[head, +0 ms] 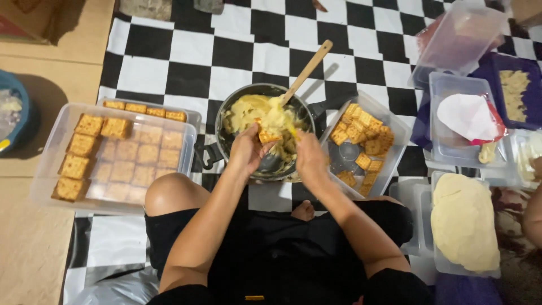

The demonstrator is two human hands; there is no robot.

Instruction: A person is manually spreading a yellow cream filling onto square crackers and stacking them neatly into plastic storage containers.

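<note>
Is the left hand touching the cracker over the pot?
Touching. The head view shows the left hand gripping the square cracker between its fingers above the pot.

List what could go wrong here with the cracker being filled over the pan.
The left hand holds a cracker over the pan while the right hand spreads yellow filling: the cracker may snap or drop in. The wooden spoon leans on the rim and could tip out.
</note>
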